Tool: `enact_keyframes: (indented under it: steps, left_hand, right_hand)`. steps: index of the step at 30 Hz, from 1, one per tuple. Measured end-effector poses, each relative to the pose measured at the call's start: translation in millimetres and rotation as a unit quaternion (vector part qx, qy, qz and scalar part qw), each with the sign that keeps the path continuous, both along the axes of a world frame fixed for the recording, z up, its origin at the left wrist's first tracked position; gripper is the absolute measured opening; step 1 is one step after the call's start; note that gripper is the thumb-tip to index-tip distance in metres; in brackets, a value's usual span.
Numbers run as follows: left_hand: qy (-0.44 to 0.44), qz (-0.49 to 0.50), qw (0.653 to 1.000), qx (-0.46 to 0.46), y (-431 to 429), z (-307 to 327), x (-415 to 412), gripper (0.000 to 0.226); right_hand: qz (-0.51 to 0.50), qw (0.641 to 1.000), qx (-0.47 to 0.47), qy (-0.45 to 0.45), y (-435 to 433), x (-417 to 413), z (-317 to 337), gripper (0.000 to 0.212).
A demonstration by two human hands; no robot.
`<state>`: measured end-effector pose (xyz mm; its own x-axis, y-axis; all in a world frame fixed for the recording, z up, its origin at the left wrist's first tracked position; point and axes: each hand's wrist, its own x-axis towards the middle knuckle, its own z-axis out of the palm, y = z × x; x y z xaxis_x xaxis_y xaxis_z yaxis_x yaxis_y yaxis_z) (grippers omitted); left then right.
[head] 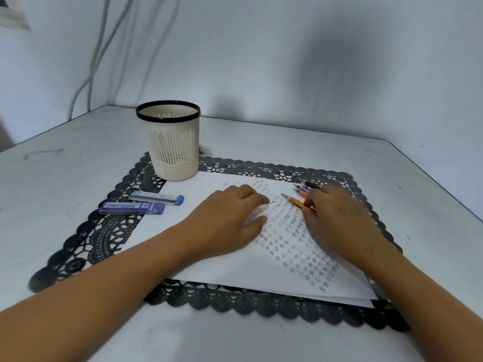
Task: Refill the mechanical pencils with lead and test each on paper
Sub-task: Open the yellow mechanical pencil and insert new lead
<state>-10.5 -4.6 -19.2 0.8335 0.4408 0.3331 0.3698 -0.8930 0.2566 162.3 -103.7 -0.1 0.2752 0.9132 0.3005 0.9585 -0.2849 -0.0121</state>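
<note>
On pale grey bench [78,165] in a white-walled corner, cables [100,48] hanging far left: black lace mat [104,231], star-covered paper [235,270], slotted cup [172,142], two lead cases [154,197]. Left hand [227,218] flat on paper, fingers relaxed. Right hand [337,218] fingers pinching orange pencil [296,203], beside other pencils [303,189].

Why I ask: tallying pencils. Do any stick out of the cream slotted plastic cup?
No, nothing rises above the black rim of the cup.
</note>
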Motion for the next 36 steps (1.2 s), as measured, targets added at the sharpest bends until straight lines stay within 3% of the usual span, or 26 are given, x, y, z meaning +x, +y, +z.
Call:
enact_keyframes:
  steps: [5,9,14,19,27,32,36]
  left_hand:
    - [-0.049,-0.007,0.999,0.017,0,4,-3,0.045]
    - [-0.019,-0.038,0.998,0.048,1,2,-4,0.042]
    - [-0.007,-0.047,0.997,0.061,2,6,-3,0.031]
    - [-0.008,0.007,0.998,0.064,11,15,-9,0.026]
    - [-0.03,-0.022,0.992,0.12,2,9,-9,0.054]
    - [-0.059,-0.042,0.996,0.054,-2,12,-7,0.044]
    - [-0.052,-0.047,0.997,0.028,-2,11,-7,0.023]
  right_hand:
    - [0.083,0.996,-0.022,0.008,-2,-17,4,0.025]
    - [0.146,0.987,0.019,0.067,-5,-29,7,0.025]
    - [0.162,0.971,0.024,0.176,-7,-32,13,0.02]
    - [0.139,0.958,-0.026,0.249,-7,-11,25,0.01]
    - [0.186,0.943,0.019,0.277,-5,-23,14,0.014]
    - [0.207,0.924,0.067,0.314,-5,-28,11,0.017]
    - [0.206,0.922,0.065,0.322,-5,-28,12,0.016]
